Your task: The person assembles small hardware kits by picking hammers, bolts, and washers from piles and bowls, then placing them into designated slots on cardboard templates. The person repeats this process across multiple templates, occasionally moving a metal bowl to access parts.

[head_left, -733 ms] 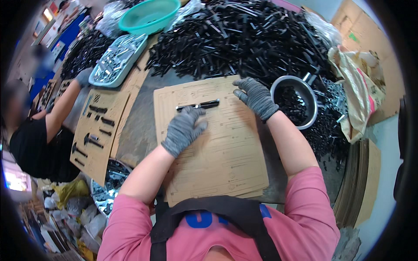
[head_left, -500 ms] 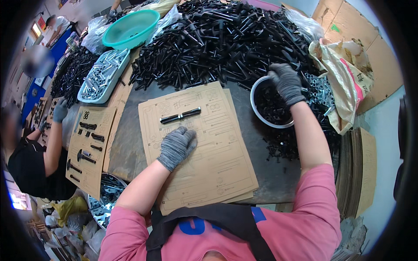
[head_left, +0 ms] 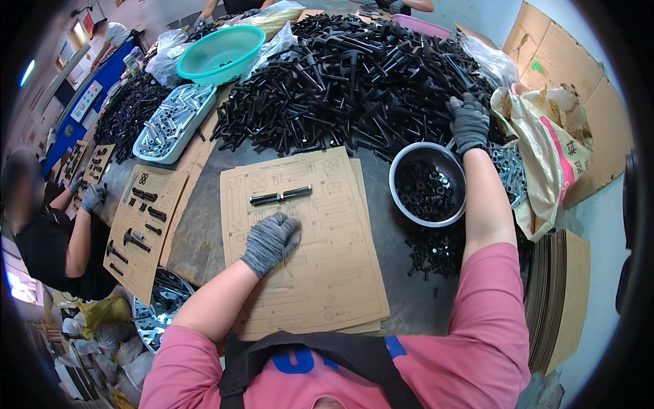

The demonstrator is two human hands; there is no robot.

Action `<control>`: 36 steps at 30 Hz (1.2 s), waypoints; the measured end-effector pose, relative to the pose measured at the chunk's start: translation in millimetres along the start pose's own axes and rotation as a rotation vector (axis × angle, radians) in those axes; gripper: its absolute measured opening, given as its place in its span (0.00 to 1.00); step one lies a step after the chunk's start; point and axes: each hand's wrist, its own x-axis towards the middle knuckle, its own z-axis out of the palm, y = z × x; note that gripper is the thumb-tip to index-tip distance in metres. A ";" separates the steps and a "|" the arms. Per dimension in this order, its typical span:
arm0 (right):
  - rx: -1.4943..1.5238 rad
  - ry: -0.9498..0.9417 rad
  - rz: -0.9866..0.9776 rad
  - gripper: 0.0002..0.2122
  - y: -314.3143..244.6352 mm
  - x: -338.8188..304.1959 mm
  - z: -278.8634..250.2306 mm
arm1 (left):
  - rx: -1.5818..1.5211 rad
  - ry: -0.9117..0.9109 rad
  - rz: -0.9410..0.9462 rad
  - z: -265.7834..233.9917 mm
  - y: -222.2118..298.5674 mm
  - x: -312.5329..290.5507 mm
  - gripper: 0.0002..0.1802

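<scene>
My left hand (head_left: 271, 244), in a grey knit glove, rests on the printed cardboard sheet (head_left: 340, 286) with its fingers curled together; anything inside them is hidden. Just beyond it, a pair of black bolts (head_left: 281, 195) lies end to end on the sheet, a silvery part at their middle. My right hand (head_left: 470, 124), gloved alike, is beyond the steel bowl (head_left: 394, 187) at the right edge of the large heap of black bolts (head_left: 327, 82). Its fingers are stretched and somewhat apart, with nothing visible in them. Small black nuts (head_left: 426, 194) fill the bowl's bottom.
Silvery nuts (head_left: 507, 167) lie beside a woven sack (head_left: 545, 150) at right. Loose small black parts (head_left: 436, 255) lie near the bowl. A blue tray (head_left: 163, 159) of metal sleeves and a green basin (head_left: 221, 54) stand at left. A co-worker (head_left: 58, 238) handles parts by another card (head_left: 139, 273).
My right hand has left the bowl of nuts and moved farther right and away, to the heap's edge. My left hand stays on the sheet. The view has shifted slightly.
</scene>
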 end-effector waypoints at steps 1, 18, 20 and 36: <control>-0.061 0.100 -0.084 0.18 -2.1 -0.4 1.9 | -0.002 0.009 0.000 0.6 0.0 0.1 0.09; 0.105 -0.399 -0.056 0.13 7.5 61.6 8.4 | 0.001 -0.033 -0.026 -1.2 -0.6 0.6 0.11; 0.070 -0.391 -0.189 0.11 21.7 52.1 -1.9 | 0.005 -0.034 -0.024 -0.6 -1.8 0.3 0.11; 1.655 -0.043 0.117 0.14 78.3 -110.5 -53.9 | -0.048 0.108 0.039 1.9 2.4 -4.5 0.10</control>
